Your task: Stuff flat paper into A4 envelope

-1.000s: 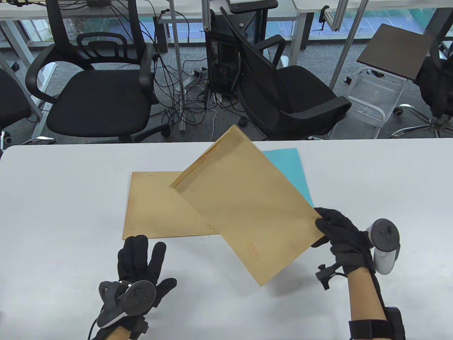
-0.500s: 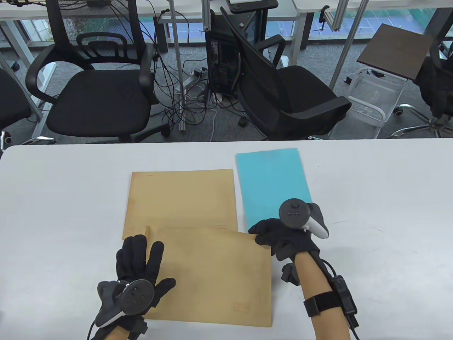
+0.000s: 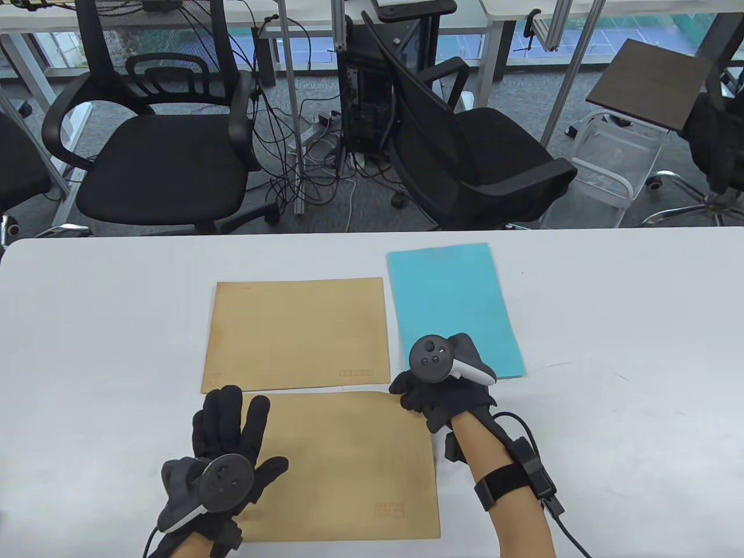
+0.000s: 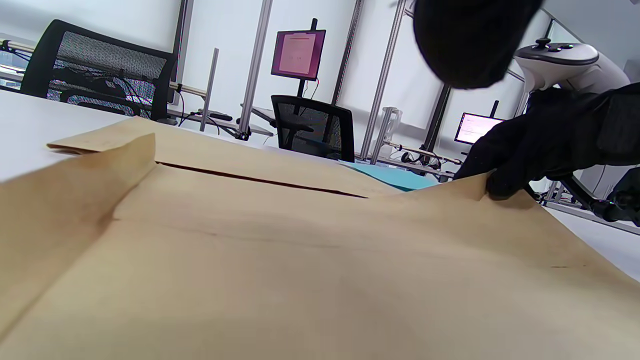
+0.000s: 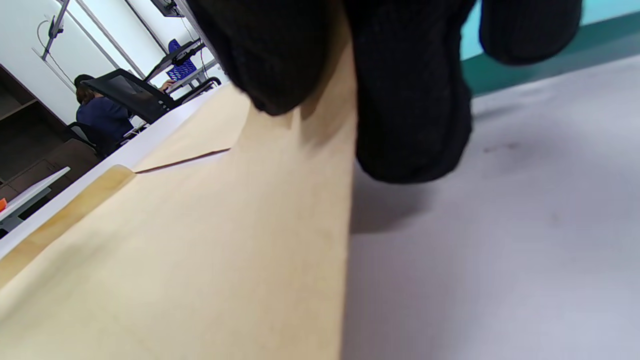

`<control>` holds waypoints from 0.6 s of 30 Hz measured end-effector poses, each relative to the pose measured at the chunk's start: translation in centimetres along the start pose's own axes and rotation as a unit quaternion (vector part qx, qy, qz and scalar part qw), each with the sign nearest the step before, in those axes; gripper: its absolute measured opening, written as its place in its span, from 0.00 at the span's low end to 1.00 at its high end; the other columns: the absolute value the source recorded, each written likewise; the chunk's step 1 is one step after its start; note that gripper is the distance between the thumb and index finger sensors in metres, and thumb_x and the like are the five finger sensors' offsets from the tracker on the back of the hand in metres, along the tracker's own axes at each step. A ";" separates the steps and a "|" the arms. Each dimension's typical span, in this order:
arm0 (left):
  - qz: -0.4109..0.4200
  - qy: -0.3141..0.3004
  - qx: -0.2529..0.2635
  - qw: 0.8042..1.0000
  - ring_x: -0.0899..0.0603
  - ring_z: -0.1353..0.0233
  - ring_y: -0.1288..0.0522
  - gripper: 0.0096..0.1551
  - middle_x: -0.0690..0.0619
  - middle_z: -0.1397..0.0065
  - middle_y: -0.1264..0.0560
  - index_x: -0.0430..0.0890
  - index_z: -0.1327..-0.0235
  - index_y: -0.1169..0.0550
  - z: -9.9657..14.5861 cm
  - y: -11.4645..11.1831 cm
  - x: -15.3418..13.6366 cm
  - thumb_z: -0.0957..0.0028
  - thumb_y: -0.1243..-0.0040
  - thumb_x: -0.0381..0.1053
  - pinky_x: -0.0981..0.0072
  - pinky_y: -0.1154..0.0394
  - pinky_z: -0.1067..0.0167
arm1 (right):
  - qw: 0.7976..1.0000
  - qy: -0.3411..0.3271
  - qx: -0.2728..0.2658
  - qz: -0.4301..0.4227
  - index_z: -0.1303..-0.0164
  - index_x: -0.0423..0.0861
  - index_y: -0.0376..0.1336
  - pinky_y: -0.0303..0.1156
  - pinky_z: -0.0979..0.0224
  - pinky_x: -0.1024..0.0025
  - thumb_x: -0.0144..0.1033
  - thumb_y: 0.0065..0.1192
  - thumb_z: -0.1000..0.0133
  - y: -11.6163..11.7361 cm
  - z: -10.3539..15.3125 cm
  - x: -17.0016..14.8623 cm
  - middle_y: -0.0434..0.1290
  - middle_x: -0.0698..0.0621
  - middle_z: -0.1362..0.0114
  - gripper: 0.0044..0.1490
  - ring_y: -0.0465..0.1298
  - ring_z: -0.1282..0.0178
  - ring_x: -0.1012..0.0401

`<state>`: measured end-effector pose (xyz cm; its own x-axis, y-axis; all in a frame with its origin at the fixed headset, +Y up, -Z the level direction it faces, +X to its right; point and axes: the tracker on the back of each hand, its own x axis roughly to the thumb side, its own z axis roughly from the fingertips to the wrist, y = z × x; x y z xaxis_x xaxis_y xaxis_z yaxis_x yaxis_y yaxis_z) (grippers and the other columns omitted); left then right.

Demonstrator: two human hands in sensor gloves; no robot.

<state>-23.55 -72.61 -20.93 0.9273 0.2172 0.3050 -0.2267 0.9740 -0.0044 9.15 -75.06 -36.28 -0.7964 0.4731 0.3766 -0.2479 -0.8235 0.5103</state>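
Envelope (image 3: 349, 465) is laid flat on the white table (image 3: 610, 325), right at the near edge, with its flap end under the left hand (image 3: 229, 442). That hand is spread wide open, fingers extended, and appears to rest on the envelope's left end; nothing is gripped by it. The far right corner of the envelope is pinched by the right hand (image 3: 444, 395), and in the left wrist view that corner is seen lifted slightly off the table.

Blue paper (image 3: 450, 308) is found just beyond the envelope, to its right, lying flat and untouched. A second envelope (image 3: 296, 334) is parked directly behind the near one.

So the positioning step looks to be in hand, nothing stuffed yet. Next, probably, the flap needs to be lifted and the mouth opened, then the blue sheet gets fetched and slid in squarely.
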 end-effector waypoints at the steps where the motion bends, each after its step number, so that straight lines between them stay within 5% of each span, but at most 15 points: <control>1: 0.000 0.001 -0.002 1.000 0.24 0.19 0.70 0.64 0.42 0.22 0.79 0.58 0.26 0.71 0.0 0.0 0.0 0.51 0.40 0.67 0.26 0.62 0.26 | 1.000 0.002 -0.002 0.000 0.29 0.37 0.68 0.61 0.35 0.29 0.24 0.66 0.44 -0.1 0.1 -0.1 0.77 0.37 0.42 0.30 0.82 0.55 0.44; 5: -0.002 0.003 -0.006 1.000 0.24 0.19 0.70 0.64 0.42 0.22 0.79 0.58 0.26 0.71 -0.1 -0.1 0.0 0.51 0.40 0.67 0.27 0.61 0.26 | 0.999 0.013 -0.052 0.001 0.21 0.35 0.61 0.58 0.33 0.26 0.29 0.68 0.44 -2.0 1.9 -1.3 0.73 0.33 0.31 0.40 0.80 0.42 0.38; 10: 0.000 0.004 -0.009 1.000 0.24 0.19 0.70 0.64 0.42 0.22 0.78 0.58 0.26 0.70 -0.1 -0.1 0.0 0.51 0.40 0.67 0.27 0.61 0.26 | 0.967 0.078 -0.239 -0.033 0.16 0.30 0.52 0.55 0.33 0.26 0.50 0.67 0.45 -5.9 6.5 -6.2 0.60 0.25 0.22 0.56 0.69 0.32 0.29; 15: 0.000 0.005 -0.013 1.000 0.24 0.19 0.69 0.64 0.42 0.21 0.78 0.58 0.26 0.70 -0.2 -0.2 0.0 0.52 0.40 0.67 0.26 0.61 0.26 | 0.932 0.215 -0.288 -0.054 0.14 0.24 0.39 0.45 0.31 0.21 0.62 0.61 0.44 -6.7 9.7 -12.0 0.46 0.20 0.18 0.70 0.55 0.24 0.23; 18: -0.002 0.006 -0.017 1.000 0.24 0.19 0.69 0.64 0.42 0.21 0.78 0.58 0.26 0.70 -0.3 -0.3 0.0 0.52 0.40 0.67 0.26 0.61 0.26 | 0.921 0.285 -0.261 -0.037 0.15 0.23 0.36 0.38 0.32 0.17 0.66 0.61 0.45 -6.1 9.7 -14.3 0.41 0.19 0.17 0.74 0.49 0.21 0.21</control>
<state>-23.45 -72.87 -21.20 0.9316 0.2137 0.2939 -0.2125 0.9765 -0.0365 27.43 -73.74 -37.28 -0.8904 0.4146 -0.1880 -0.4256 -0.9047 0.0202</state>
